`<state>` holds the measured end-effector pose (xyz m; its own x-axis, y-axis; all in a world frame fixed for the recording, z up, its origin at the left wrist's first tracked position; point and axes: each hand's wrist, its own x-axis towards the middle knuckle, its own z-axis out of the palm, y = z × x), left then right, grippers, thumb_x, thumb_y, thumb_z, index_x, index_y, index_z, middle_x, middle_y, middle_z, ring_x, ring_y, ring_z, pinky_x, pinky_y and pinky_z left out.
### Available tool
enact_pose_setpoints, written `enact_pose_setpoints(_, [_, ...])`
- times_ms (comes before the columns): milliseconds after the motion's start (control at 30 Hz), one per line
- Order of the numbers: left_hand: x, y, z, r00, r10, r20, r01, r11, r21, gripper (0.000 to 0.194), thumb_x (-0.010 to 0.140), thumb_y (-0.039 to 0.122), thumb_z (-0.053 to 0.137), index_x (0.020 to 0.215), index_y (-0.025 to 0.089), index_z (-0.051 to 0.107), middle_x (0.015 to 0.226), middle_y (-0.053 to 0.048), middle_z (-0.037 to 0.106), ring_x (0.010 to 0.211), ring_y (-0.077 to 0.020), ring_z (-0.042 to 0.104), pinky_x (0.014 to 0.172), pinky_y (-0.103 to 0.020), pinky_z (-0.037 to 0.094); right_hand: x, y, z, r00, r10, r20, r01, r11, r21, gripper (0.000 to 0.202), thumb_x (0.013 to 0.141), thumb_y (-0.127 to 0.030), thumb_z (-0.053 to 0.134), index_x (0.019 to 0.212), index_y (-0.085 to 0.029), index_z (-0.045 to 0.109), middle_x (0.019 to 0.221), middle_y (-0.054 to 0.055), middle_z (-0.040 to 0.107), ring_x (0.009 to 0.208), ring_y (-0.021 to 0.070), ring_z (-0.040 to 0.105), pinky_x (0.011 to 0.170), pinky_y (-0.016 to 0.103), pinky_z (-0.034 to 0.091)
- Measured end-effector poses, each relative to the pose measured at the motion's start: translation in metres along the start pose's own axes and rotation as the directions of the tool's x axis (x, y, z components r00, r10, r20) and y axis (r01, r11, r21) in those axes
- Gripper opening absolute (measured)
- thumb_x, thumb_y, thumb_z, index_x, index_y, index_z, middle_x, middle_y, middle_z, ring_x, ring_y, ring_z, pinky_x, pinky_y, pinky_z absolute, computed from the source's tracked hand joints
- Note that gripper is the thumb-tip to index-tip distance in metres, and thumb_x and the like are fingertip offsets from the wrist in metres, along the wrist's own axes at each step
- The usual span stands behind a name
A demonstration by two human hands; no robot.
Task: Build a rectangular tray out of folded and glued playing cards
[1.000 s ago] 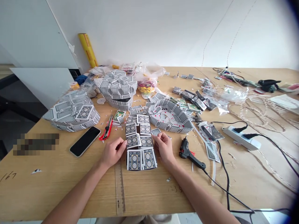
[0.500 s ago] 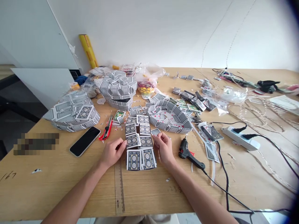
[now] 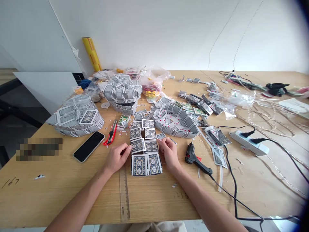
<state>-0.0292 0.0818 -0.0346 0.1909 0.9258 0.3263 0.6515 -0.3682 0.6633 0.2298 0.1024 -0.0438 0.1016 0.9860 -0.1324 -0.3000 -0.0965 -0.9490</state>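
A structure of joined playing cards (image 3: 151,146) with dark blue patterned backs lies in front of me, with gaps between its two columns. My left hand (image 3: 118,158) is closed, thumb and forefinger pinched at the structure's left edge. On the opposite edge my right hand (image 3: 169,151) is also closed, its fingers curled and fingertips at the cards. What lies inside the curled fingers is hidden. A clear ruler (image 3: 124,196) lies below my left hand. Right of my right hand rests a black glue gun (image 3: 196,161).
A phone (image 3: 88,146) and red utility knife (image 3: 111,132) lie left. Behind stand a card-built tray (image 3: 176,129), a lidded card box (image 3: 122,93) and another card-covered box (image 3: 77,117). A power strip (image 3: 248,143) with cables sits right, near coiled rope (image 3: 265,112).
The whole view has shifted very slightly. Both hands stay at the card structure's sides, with no clear movement of the objects.
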Motion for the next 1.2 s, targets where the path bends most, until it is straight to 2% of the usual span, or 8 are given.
enact_pose_setpoints(500, [0.001,-0.0011,0.0014,1.0,-0.007,0.009,0.007,1.0,0.006,0.043,0.106,0.04,0.052,0.068,0.021,0.049,0.058,0.006,0.046,0.054,-0.0102,0.046,0.059,-0.025,0.033,0.001,0.0022,0.001,1.0,-0.007,-0.011,0.006,0.998,-0.058,0.05,0.08,-0.056,0.086,0.067,-0.025,0.049,0.057,-0.006,0.047,0.053,0.0132,0.037,0.051,0.029,0.027])
enact_pose_setpoints(1200, [0.0015,-0.0001,0.0007,0.999,-0.028,0.029,0.028,1.0,0.011,0.045,0.106,0.043,0.051,0.066,0.021,0.046,0.057,0.006,0.044,0.054,-0.0107,0.045,0.059,-0.026,0.033,-0.0009,-0.0022,0.0041,1.0,-0.012,-0.003,0.012,0.996,-0.093,0.049,0.08,-0.057,0.084,0.068,-0.025,0.049,0.058,-0.006,0.045,0.054,0.0136,0.036,0.053,0.029,0.028])
